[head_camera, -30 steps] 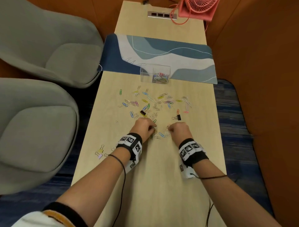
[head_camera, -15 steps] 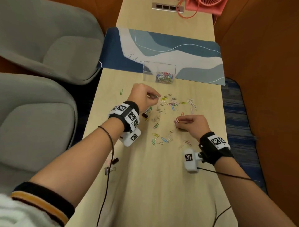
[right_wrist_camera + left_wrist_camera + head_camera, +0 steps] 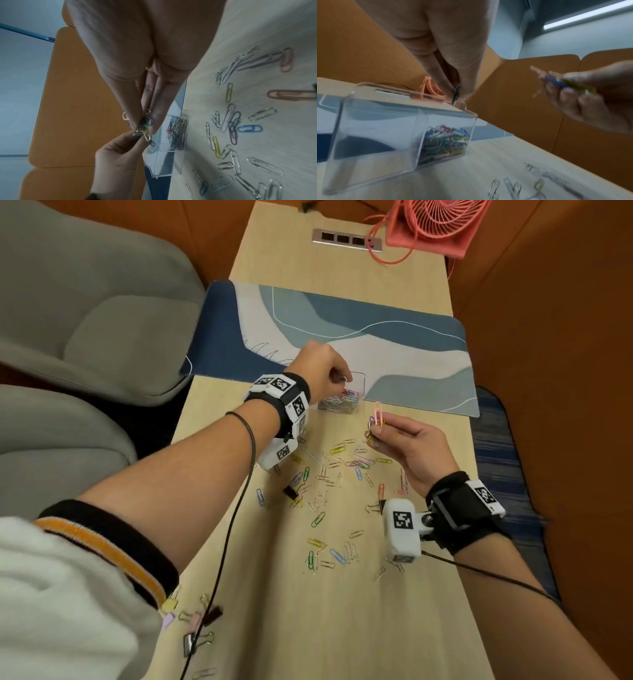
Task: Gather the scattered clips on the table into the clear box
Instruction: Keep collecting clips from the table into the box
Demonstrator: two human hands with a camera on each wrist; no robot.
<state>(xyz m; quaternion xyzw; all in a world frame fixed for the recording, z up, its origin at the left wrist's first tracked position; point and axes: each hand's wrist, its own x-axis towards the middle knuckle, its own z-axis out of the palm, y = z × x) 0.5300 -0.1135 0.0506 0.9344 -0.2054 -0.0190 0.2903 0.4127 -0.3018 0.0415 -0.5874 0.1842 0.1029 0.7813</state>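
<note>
The clear box stands at the near edge of the desk mat. Its right compartment holds a heap of coloured paper clips, and the left one looks empty. My left hand hovers over the box rim and pinches a paper clip or two just above it. To the right and nearer me, my right hand is raised off the table and pinches a bunch of clips, pink, blue and yellow among them. Many scattered paper clips lie on the wooden table between my hands and me.
A black binder clip lies among the paper clips, and several more binder clips sit at the near left edge. Behind the box are the blue desk mat, a socket strip and a pink fan. Grey chairs stand left.
My left hand has moved forward from the scattered clips to above the box. My right hand has lifted off the table with a bunch of clips and come toward the box.
</note>
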